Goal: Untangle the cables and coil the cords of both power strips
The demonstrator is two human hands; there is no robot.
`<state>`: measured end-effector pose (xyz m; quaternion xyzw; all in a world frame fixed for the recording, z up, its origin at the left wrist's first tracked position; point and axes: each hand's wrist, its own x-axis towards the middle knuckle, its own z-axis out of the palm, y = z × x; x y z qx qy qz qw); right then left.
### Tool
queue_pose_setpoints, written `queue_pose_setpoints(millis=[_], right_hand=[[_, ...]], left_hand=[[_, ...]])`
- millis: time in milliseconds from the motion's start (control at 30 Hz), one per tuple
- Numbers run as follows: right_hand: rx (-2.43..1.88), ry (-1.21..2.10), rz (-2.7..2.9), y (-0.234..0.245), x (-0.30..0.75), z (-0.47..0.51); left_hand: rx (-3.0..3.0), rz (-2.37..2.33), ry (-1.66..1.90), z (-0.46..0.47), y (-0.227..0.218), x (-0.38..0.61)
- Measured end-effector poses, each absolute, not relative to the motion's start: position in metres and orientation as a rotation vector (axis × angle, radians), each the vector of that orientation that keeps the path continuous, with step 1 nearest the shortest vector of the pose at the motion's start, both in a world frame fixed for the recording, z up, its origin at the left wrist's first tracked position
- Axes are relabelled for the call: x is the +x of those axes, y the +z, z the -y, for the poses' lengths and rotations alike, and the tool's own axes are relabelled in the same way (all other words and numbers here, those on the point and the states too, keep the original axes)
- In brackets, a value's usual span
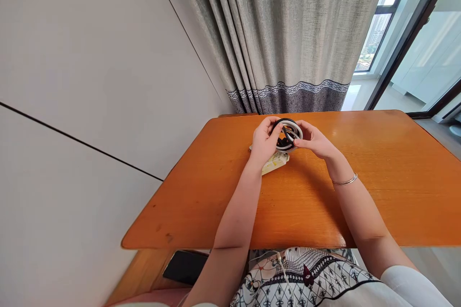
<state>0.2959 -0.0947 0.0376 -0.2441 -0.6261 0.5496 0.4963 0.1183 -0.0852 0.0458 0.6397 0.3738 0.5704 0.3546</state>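
Both my hands meet over the far middle of an orange wooden table (378, 187). Between them is a small coil of white and black cable (288, 133), held up just above the tabletop. My left hand (264, 143) curls round the coil's left side. My right hand (314, 140) pinches its right side with thumb and fingertips; a thin silver bracelet (345, 182) sits on that wrist. Under my left hand lies a small pale yellow packet (275, 162), partly hidden by the wrist.
A plain wall runs along the table's left. Grey curtains (284, 33) hang behind the far edge, with a glass door and window at the right. A dark phone (185, 267) rests on a seat below the near left corner.
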Motion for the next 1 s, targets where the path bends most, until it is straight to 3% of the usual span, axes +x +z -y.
queue_pose_setpoints(millis=[1000], right_hand=[[-0.784,1.056,1.588,0.027,0.296,0.088]], left_hand=[[1.566,-0.894,1.333,0.083,0.050,0.108]])
